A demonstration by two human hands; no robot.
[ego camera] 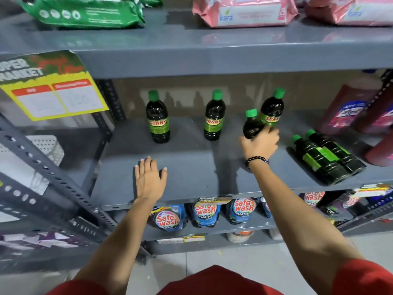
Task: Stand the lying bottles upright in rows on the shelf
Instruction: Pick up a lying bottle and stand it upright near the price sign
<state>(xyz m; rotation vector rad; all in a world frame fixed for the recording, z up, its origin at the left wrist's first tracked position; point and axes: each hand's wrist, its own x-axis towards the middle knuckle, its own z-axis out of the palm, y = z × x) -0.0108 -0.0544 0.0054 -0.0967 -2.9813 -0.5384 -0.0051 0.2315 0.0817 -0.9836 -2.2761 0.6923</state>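
Bottle in right hand [260, 143], grip closed round it, tilted, just in front of rear-right bottle [272, 109] on shelf [191, 173]. 3 upright at back, 2 lying bottles [327, 158] left at right. Left hand [148, 179] flat, empty.

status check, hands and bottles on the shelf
Left hand flat on shelf, empty. Right hand gripping one bottle. Three upright at back, two lying bottles at right. Nothing in the way.
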